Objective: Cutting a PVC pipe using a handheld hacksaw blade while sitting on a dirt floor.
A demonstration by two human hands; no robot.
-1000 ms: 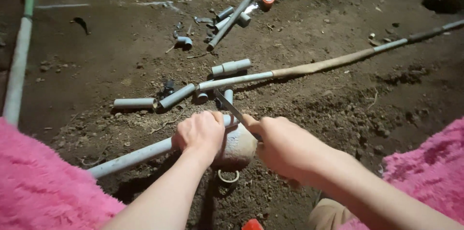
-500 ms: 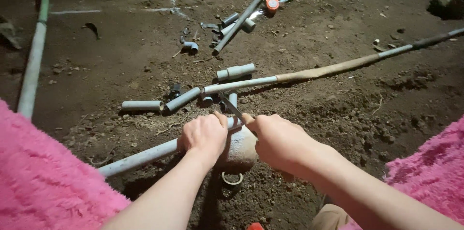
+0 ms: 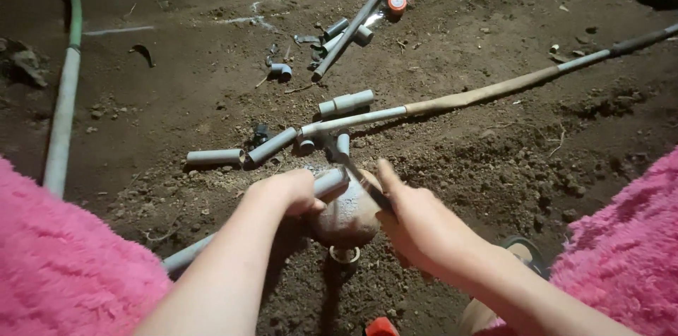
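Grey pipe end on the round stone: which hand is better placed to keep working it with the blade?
Right, most likely. The right hand already holds the thin blade laid across the grey pipe. The left hand has its grip on that pipe, steadying it on the round stone.

my left hand (image 3: 286, 191) holds the grey pipe (image 3: 330, 182) on a stone (image 3: 346, 217); my right hand (image 3: 417, 219) holds a blade (image 3: 360, 175) against it.

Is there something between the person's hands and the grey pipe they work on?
Nothing visible. The left hand already grips the grey pipe, and the right hand holds a thin blade against the pipe's end.
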